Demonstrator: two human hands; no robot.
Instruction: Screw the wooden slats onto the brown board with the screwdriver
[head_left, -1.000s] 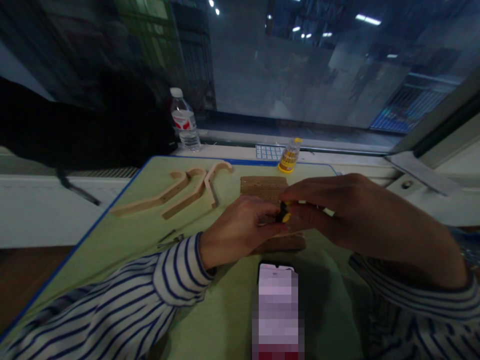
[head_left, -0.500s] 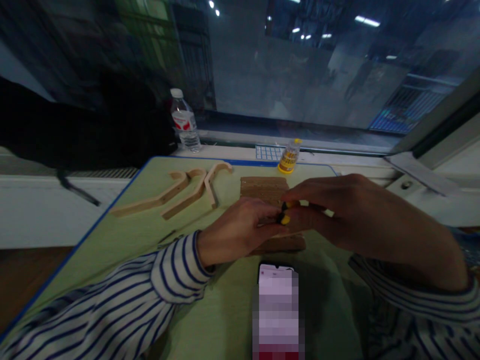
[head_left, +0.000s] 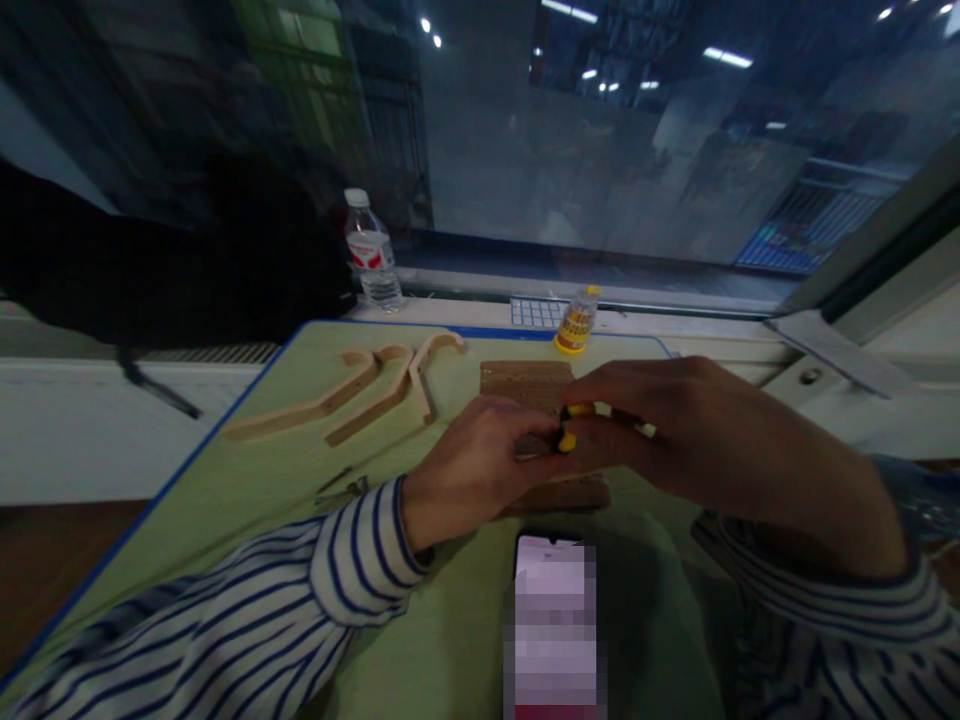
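Note:
A small yellow-and-black tool, its exact kind hard to make out, is pinched between my two hands over the brown wooden slats. My right hand comes from the right, thumb and fingers closed on the tool's yellow part. Thumb and fingertips of my left hand close around its dark end, close to the right fingertips. Both hands cover the middle of the slats, so the tool's tip and whatever it touches are hidden. The nearest slat shows below the hands.
Three pale curved wooden pieces lie on the left of the green table. Small metal parts sit by my left sleeve. A phone lies in front. At the window stand a water bottle and a yellow-capped bottle.
The view has tilted up slightly, so the scene sits a little lower. Both hands keep nearly the same grip on the tool, with only slight finger shifts.

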